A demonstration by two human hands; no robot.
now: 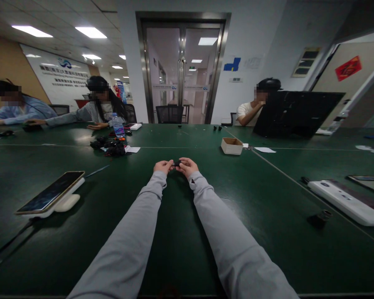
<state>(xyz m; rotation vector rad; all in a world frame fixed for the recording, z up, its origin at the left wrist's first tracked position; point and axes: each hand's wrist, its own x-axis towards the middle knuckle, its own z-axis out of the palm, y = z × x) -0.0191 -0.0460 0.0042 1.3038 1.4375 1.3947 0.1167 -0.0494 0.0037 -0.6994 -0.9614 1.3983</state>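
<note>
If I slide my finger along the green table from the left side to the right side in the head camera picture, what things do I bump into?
Phone on its white stand → pile of small black parts → left hand → small black piece pinched between both hands → right hand → little cardboard box → small black cylinder → long white device.

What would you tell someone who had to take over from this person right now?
Left hand and right hand: both out in front, fingertips pinching the same small black part just above the green table.
More small black parts lie in a pile far left, beside a water bottle. An open cardboard box sits ahead right.
Done: one part is in hand. What has been done to it is too small to tell.
Left: the pile appears untouched.
Other people sit at the far side.
</note>
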